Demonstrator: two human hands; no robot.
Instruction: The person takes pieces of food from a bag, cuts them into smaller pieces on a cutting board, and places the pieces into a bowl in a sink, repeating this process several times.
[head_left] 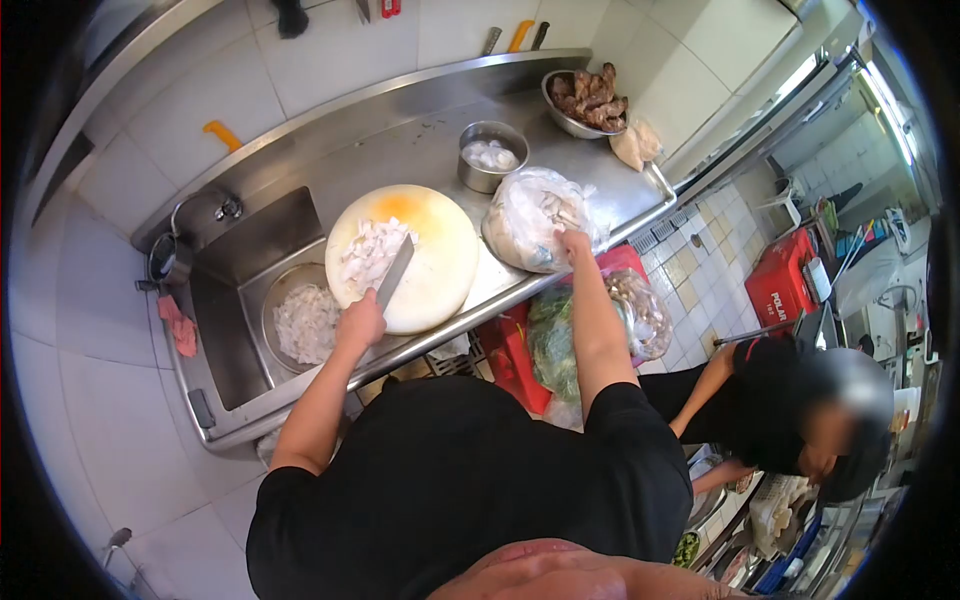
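Observation:
My left hand (362, 320) is closed around the handle of a knife (396, 270), its broad blade lying over a round white cutting board (447, 258). Beside the blade is a pile of chopped pale white pieces (372, 252). To the right of the board sits a clear plastic bag (520, 230) full of pale pieces. My right hand (573, 245) is at the bag's near right side, fingers curled against it at the opening; what they pinch is hidden. A bowl of similar pale pieces (308, 322) stands left of the board, at the sink's edge.
A metal pot (487, 178) with white contents stands behind the bag. Browned meat fills a bowl (565, 122) in the far corner. The sink (237, 345) lies left. Bagged greens (553, 340) are below the counter edge. Another person (800, 420) works at the right.

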